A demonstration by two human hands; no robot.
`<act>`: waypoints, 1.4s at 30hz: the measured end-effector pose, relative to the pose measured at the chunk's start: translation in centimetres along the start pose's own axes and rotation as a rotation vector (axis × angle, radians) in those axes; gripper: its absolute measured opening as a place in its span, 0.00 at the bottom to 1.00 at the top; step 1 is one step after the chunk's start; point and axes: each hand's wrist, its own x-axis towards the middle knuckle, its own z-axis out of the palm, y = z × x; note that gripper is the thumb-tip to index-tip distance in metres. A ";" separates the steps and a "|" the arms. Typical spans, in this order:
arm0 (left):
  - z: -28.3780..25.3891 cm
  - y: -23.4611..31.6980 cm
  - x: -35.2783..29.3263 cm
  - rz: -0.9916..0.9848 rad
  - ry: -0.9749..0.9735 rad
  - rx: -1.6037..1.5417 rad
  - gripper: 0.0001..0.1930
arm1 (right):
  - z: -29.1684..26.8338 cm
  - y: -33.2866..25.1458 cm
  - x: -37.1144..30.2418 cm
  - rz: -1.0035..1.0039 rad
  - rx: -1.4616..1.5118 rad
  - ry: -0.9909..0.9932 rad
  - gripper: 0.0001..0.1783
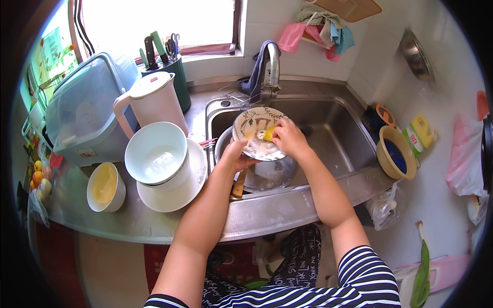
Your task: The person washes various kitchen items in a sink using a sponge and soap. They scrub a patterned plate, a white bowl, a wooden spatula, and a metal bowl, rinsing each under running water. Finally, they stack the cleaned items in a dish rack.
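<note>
Gripping leaf-patterned bowl [255,126] by left edge with left hand [237,156], above sink [335,134]; pinching yellow sponge [268,134] inside with right hand [290,138]. Likely stiff, slippery when wet, breakable; best held by rim and underside.

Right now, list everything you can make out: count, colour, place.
patterned bowl: 1, white, in left hand
sponge: 1, yellow, in right hand
sink: 1, silver, centre
faucet: 1, silver, behind sink
cloth: 1, dark blue, on faucet
jug: 1, pink, left counter
knife holder: 1, green, behind jug
large bowl: 1, pale blue, over plate
plate: 1, white, left counter
small bowl: 1, white, left counter
storage box: 1, bluish, left
basin: 1, tan, right of sink
bottle: 1, yellow, beyond basin
metal bowl: 1, silver, right wall
hanging cloths: several, mixed colours, upper right
left hand: 1, on patterned bowl
right hand: 1, on sponge
</note>
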 end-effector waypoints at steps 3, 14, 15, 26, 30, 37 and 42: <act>0.8 -0.1 -0.8 0.052 0.068 0.049 0.23 | -1.1 -1.6 0.7 0.095 0.110 -0.327 0.06; 2.4 -1.2 -1.6 -0.019 -0.012 0.212 0.28 | 4.3 -2.1 1.1 -0.151 0.256 -0.137 0.19; 2.2 -1.2 -1.4 -0.024 -0.010 0.226 0.27 | 4.7 -1.8 1.2 -0.153 0.096 -0.017 0.19; 3.5 -1.0 -2.5 0.107 0.172 0.183 0.23 | 0.9 -1.3 0.8 0.199 -0.163 -0.655 0.15; 3.2 -0.7 -2.6 0.081 0.116 0.233 0.26 | 1.6 -2.1 1.3 0.060 0.516 -0.809 0.20; 4.2 -0.8 -3.2 0.019 0.085 0.314 0.26 | 5.4 -0.8 1.5 -0.033 -0.008 0.029 0.17; 4.4 -0.5 -3.0 0.064 0.142 0.224 0.23 | 2.3 1.4 0.8 0.137 -0.262 -0.161 0.17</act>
